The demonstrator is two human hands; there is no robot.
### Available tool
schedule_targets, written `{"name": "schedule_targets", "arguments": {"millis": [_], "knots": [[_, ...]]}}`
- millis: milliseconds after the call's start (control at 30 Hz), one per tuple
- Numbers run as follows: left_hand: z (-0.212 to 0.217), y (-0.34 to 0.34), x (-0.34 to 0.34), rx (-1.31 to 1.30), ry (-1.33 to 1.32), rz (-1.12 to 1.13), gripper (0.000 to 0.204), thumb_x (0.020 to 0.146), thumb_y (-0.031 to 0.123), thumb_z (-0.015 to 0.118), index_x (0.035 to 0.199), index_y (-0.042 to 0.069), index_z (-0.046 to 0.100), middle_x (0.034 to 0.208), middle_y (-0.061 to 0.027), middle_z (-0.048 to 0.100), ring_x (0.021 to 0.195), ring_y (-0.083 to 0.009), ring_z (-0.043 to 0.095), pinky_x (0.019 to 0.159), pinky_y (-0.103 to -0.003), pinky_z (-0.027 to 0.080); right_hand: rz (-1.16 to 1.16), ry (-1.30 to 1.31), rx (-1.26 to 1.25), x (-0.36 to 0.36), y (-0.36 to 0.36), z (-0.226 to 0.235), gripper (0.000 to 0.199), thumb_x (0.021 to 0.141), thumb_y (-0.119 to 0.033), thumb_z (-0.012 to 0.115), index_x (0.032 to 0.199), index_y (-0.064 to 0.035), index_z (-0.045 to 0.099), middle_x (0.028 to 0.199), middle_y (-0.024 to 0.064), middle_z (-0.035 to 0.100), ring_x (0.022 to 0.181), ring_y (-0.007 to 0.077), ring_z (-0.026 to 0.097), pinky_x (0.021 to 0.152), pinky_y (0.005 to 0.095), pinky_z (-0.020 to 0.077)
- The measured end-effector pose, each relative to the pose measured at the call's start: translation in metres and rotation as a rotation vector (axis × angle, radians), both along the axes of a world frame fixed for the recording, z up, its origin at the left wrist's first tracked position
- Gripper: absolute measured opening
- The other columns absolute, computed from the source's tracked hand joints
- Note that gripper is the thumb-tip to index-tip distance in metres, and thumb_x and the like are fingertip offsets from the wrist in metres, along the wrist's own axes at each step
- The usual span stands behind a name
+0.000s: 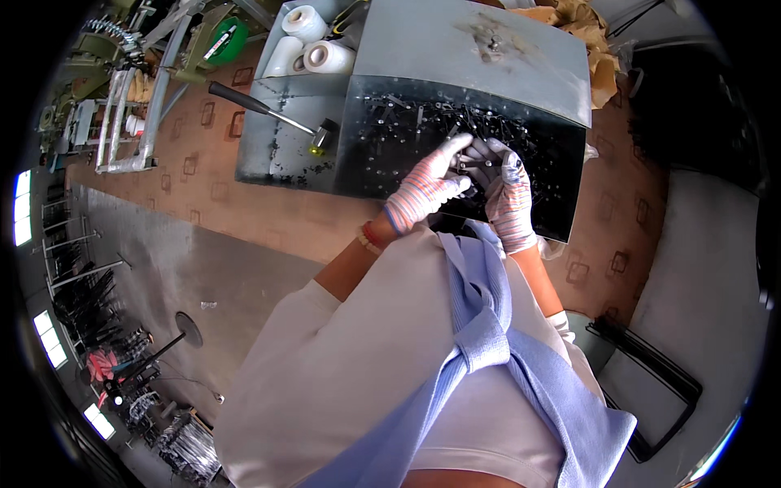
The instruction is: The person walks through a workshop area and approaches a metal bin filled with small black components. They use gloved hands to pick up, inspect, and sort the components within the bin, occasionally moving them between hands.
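While your right hand (511,195) grasps a few small metal pieces (482,172) over the dark bin (358,167), your left hand (425,185) has its thumb and fingers spread at their left side, though I can't tell if it's gripping too. Loads of loose parts (504,126) are scattered underneath. Off to the left, a hammer (264,108) lies across the grey compartment (268,154), with white rolls (283,57) on the far side.

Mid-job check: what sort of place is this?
Probably a factory or metal workshop: many small, dark, metal-looking parts lie scattered together, a black-handled hammer with a metal head lies nearby, and green-painted machinery stands at the upper left.
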State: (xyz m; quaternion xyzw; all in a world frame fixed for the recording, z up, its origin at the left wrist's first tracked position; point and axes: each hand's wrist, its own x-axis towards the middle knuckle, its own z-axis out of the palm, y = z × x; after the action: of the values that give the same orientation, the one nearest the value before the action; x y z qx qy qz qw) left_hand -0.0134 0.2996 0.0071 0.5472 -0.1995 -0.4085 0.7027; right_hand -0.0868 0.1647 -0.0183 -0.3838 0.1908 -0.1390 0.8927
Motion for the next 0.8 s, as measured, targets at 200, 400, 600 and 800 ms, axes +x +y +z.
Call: {"name": "schedule_targets", "arguments": {"millis": [200,400,600,800], "knots": [[-0.006,0.037,0.033,0.096,-0.001,0.221,0.047,0.084,-0.001,0.047,0.131,0.006,0.038,0.111,-0.0092,0.057,0.088,-0.0112,0.056,0.076,-0.024,0.048,-0.281,-0.024,0.016,-0.001,-0.006,0.001,0.05,0.086,-0.038,0.056,0.122,-0.0048,0.044,0.119,0.0152,0.052,0.107,0.0242,0.051,0.095,0.0449,0.0369],[-0.017,0.075,0.072,-0.19,0.396,0.347,0.037,0.084,0.003,0.051,0.121,0.001,0.048,0.109,-0.0119,0.058,0.087,-0.014,0.058,0.077,-0.026,0.051,-0.31,-0.035,0.081,-0.001,-0.009,-0.003,0.042,0.087,-0.014,0.05,0.127,-0.005,0.038,0.12,0.0158,0.051,0.108,0.0251,0.05,0.095,0.0489,0.0357],[-0.03,0.093,0.088,-0.504,0.727,0.267,0.037,0.084,0.003,0.053,0.119,-0.003,0.048,0.115,-0.0179,0.053,0.081,-0.014,0.058,0.073,-0.026,0.052,-0.343,-0.047,0.132,-0.005,-0.013,-0.007,0.038,0.089,-0.009,0.046,0.126,-0.0051,0.04,0.119,0.0152,0.051,0.108,0.0235,0.051,0.094,0.041,0.0413],[-0.014,0.083,0.07,-0.407,0.609,0.293,0.034,0.08,-0.001,0.05,0.114,-0.002,0.052,0.116,-0.0191,0.054,0.083,-0.0166,0.058,0.075,-0.028,0.051,-0.406,0.103,-0.452,-0.005,-0.031,0.012,0.032,0.085,-0.007,0.052,0.118,-0.0036,0.051,0.124,0.0128,0.047,0.115,0.0211,0.043,0.099,0.0338,0.0326]]}}
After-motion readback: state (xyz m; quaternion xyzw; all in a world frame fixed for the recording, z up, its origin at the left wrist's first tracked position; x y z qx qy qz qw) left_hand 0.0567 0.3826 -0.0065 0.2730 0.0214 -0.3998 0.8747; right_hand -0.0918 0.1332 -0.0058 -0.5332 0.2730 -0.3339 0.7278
